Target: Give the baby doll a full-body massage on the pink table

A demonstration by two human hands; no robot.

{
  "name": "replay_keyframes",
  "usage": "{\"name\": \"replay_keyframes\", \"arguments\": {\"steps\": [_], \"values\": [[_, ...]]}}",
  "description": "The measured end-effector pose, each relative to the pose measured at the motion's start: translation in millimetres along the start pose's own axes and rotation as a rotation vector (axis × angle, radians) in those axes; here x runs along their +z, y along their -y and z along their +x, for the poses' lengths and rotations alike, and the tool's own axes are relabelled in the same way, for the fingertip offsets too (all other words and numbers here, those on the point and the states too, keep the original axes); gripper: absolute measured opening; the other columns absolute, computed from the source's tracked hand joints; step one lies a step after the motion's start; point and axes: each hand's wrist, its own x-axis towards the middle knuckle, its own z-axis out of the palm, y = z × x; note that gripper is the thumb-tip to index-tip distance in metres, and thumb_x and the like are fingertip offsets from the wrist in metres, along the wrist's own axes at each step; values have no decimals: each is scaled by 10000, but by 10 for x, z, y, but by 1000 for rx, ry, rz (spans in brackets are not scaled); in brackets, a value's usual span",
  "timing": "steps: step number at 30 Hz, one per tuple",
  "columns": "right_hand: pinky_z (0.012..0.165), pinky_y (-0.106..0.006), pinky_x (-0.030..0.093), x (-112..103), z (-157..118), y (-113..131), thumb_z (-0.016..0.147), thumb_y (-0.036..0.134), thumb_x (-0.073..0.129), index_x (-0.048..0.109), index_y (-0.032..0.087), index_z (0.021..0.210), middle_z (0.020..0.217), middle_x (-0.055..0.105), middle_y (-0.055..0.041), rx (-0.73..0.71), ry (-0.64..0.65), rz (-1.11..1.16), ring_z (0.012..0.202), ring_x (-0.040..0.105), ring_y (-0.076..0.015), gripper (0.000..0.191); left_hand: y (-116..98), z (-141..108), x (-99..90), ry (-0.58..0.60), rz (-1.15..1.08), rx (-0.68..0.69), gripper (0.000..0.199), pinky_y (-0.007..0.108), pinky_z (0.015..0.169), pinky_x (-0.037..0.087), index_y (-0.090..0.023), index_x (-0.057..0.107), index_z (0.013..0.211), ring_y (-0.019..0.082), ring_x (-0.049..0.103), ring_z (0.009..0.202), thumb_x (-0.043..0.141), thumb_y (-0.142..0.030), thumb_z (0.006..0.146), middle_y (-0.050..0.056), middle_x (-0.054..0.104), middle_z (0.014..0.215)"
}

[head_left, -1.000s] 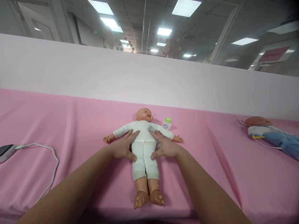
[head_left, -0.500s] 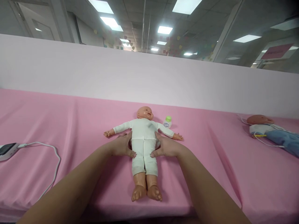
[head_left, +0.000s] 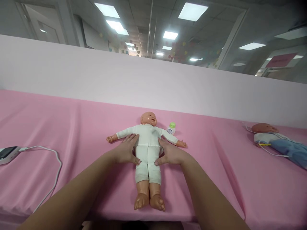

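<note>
A baby doll (head_left: 147, 135) in a white cloth suit lies face up on the pink sheet, arms spread out, bare feet toward me. Along the doll's side at the left of the view, my left hand (head_left: 127, 150) lies against the waist, its fingers up on the torso and its thumb on the upper thigh. My right hand (head_left: 171, 152) clasps the opposite side, with the thumb on the other thigh and some fingers hidden beside the body. A small clear bottle with a green cap (head_left: 171, 128) stands by the doll's arm at the right.
Pink sheeting (head_left: 83, 127) covers the table up to a white low wall (head_left: 153, 83) with glass above. At the far left lies a white device with a screen (head_left: 9, 155) and its white cable (head_left: 57, 172). Another doll in blue (head_left: 287, 147), with thin tubing, lies at the right.
My left hand's fingers have come up from beside the doll onto its torso. The right hand stays about where it was. The view has tilted slightly.
</note>
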Motion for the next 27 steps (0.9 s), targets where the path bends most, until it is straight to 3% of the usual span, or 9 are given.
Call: {"name": "replay_keyframes", "arguments": {"steps": [3, 7, 11, 16, 19, 21, 24, 27], "values": [[1250, -514, 233, -3, 1, -9, 574, 573, 925, 159, 226, 1661, 1717, 154, -152, 21, -44, -67, 1568, 183, -402, 1374, -25, -28, -8, 16, -25, -6, 1437, 544, 1273, 150, -112, 54, 1662, 416, -16, 1581, 810, -723, 604, 230, 18, 1716], [1223, -512, 284, -27, -51, 59, 561, 564, 931, 280, 222, 1634, 1639, 359, -160, -13, -10, -82, 1490, 359, -413, 1301, -112, -121, -80, 62, -55, 5, 1397, 513, 1272, 200, -149, 119, 1666, 394, 58, 1587, 846, -673, 595, 196, 124, 1717], [1123, -506, 410, -43, -124, 171, 512, 557, 956, 517, 266, 1500, 1433, 601, -115, -32, 27, -115, 1328, 536, -412, 1119, -199, -215, -192, 106, -35, 28, 1379, 544, 1254, 238, -180, 212, 1653, 440, 188, 1558, 870, -674, 547, 199, 218, 1697], [983, -442, 506, -86, -170, 148, 528, 585, 946, 615, 277, 1392, 1313, 673, -83, 1, -15, -54, 1161, 638, -359, 975, -163, -256, -311, 124, -52, 23, 1305, 517, 1242, 283, -164, 356, 1600, 440, 303, 1519, 880, -687, 525, 190, 323, 1664], [938, -417, 520, -119, -112, 48, 688, 625, 840, 642, 253, 1359, 1290, 685, -92, -7, -114, 59, 1118, 658, -319, 793, -101, -202, -322, -1, -170, 19, 957, 487, 1203, 360, -216, 553, 1455, 400, 429, 1454, 801, -696, 665, 133, 485, 1575], [889, -395, 526, -149, 9, -10, 776, 631, 757, 716, 237, 1204, 1186, 724, -85, -26, -221, 102, 1048, 678, -295, 583, -74, -102, -312, -186, -301, -26, 696, 436, 1138, 439, -226, 634, 1336, 343, 532, 1371, 670, -682, 812, 109, 563, 1500], [824, -366, 523, -235, 327, -37, 851, 603, 662, 736, 225, 965, 1008, 755, -67, -30, -471, 123, 937, 693, -263, 402, -72, 160, -325, -406, -418, -134, 544, 416, 1046, 499, -226, 693, 1202, 327, 614, 1252, 673, -619, 825, 109, 635, 1398], [885, -374, 509, -374, 749, -14, 878, 533, 623, 725, 235, 962, 1033, 758, -66, -26, -739, 155, 995, 686, -260, 325, -104, 535, -393, -526, -551, -249, 496, 412, 855, 556, -237, 716, 1163, 348, 665, 1133, 703, -572, 798, 132, 660, 1351]]}}
